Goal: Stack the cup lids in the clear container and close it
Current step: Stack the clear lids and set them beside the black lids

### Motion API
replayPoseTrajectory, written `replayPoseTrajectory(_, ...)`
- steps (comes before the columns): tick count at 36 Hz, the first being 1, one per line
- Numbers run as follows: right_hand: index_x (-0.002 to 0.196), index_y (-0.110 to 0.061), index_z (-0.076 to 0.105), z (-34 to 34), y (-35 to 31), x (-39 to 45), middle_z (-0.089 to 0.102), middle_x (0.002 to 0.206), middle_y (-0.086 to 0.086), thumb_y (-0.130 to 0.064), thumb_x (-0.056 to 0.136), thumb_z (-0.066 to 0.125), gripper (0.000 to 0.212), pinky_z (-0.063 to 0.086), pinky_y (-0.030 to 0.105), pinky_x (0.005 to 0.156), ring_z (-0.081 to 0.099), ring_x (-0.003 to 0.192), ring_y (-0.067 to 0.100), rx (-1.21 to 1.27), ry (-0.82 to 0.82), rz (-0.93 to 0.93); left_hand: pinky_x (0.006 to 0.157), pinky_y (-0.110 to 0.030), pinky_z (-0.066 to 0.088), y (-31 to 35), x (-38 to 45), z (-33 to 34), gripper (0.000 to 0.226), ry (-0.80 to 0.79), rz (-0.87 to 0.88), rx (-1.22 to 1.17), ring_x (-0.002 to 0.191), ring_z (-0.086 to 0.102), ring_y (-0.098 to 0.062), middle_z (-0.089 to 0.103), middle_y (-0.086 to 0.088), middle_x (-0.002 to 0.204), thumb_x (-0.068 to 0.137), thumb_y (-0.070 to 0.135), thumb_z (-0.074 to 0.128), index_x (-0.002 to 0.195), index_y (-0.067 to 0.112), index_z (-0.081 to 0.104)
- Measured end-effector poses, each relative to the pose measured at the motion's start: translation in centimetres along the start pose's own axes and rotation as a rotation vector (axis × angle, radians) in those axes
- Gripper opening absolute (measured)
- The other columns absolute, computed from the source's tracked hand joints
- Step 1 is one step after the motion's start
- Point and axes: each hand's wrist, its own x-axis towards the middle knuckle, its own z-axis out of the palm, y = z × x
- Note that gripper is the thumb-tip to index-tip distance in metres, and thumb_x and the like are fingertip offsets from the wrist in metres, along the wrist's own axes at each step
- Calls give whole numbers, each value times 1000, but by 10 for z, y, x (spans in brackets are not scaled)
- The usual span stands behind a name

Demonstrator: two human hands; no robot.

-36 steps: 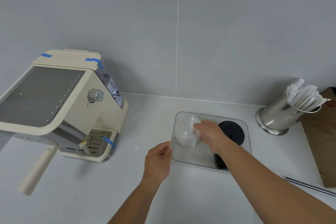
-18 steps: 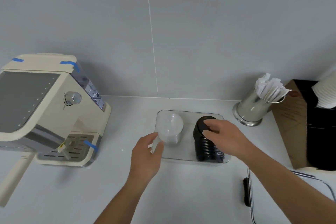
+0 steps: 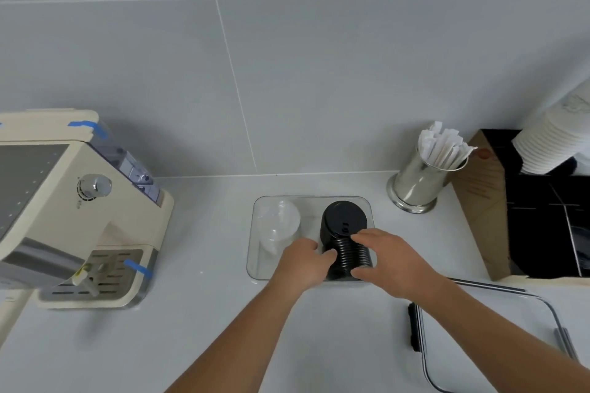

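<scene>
I observe the left hand (image 3: 301, 265) and right hand (image 3: 391, 260) grasping the black lid stack (image 3: 344, 233) between their fingers, inside the clear container (image 3: 255, 265).

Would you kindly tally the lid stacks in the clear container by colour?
Black lid stack: 1
Clear lid stack: 1
Total: 2 stacks in the clear container; single lids are too tightly nested to count.

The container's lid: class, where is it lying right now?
In the head view, the container's lid lies flat on the counter at lower right, off the clear container, just right of the right forearm.
</scene>
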Motion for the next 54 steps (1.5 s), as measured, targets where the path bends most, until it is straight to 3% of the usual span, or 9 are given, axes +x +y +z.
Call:
replayPoseTrajectory(5,137,-26,52,7,4,-1,53,136,-10,-35,79,70,62,41,22,98,53,118,10,-31,17,-27,46,-23,24,4,12,2,48,-73,-74,-16,46,32,-11,29,6,55,80,39,67,57,19,30)
replayPoseTrajectory(9,137,-27,52,8,10,-1,53,135,-13,-39,81,69,60,39,19,96,53,117,9,-44,41,-34,50,-21,33,5,20,4,39,-124,-133,-42,53,44,-11,43,3,60,82,37,68,60,16,43)
replayPoseTrajectory(13,131,-18,60,8,17,-1,60,131,-4,-37,81,71,54,31,17,96,55,115,17,-75,75,-50,69,-26,51,7,25,7,28,-160,-152,-96,73,60,-14,63,-2,83,83,37,67,86,9,67)
replayPoseTrajectory(18,128,-16,62,7,20,-1,63,128,1,-37,84,69,50,34,23,101,54,118,20,-106,89,-68,71,-23,53,11,26,10,37,-184,-222,-210,93,65,-13,69,-1,105,83,39,70,109,14,66)
replayPoseTrajectory(23,133,-17,57,7,20,-1,57,135,-1,-36,87,64,50,31,20,103,48,125,16,-106,83,-61,59,-23,49,17,28,10,27,-190,-289,-255,80,63,-10,67,2,92,80,38,74,95,18,62)
replayPoseTrajectory(32,131,-19,53,3,16,3,54,133,-5,-36,84,64,51,42,27,99,53,116,14,-59,47,-85,64,-27,53,20,31,15,49,-197,-321,-283,86,69,-20,71,-6,103,72,40,81,110,13,64)
replayPoseTrajectory(39,124,-15,60,9,22,3,59,125,-2,-36,81,68,49,30,23,105,52,117,19,-75,74,-107,51,-25,57,24,30,20,32,-194,-289,-386,72,73,-16,74,-4,83,63,26,90,82,16,66)
replayPoseTrajectory(46,135,-14,55,19,32,-2,56,137,2,-36,83,70,58,5,17,111,39,137,20,-47,118,-112,86,-39,59,18,37,25,44,-128,-177,-276,92,72,-21,74,-8,99,59,37,89,92,14,70)
replayPoseTrajectory(54,145,-25,43,18,45,-2,41,152,-10,-43,86,66,67,21,22,116,22,145,4,2,64,-76,80,-35,61,9,35,10,39,-254,-284,-467,93,72,-19,74,-9,106,80,27,78,113,8,68)
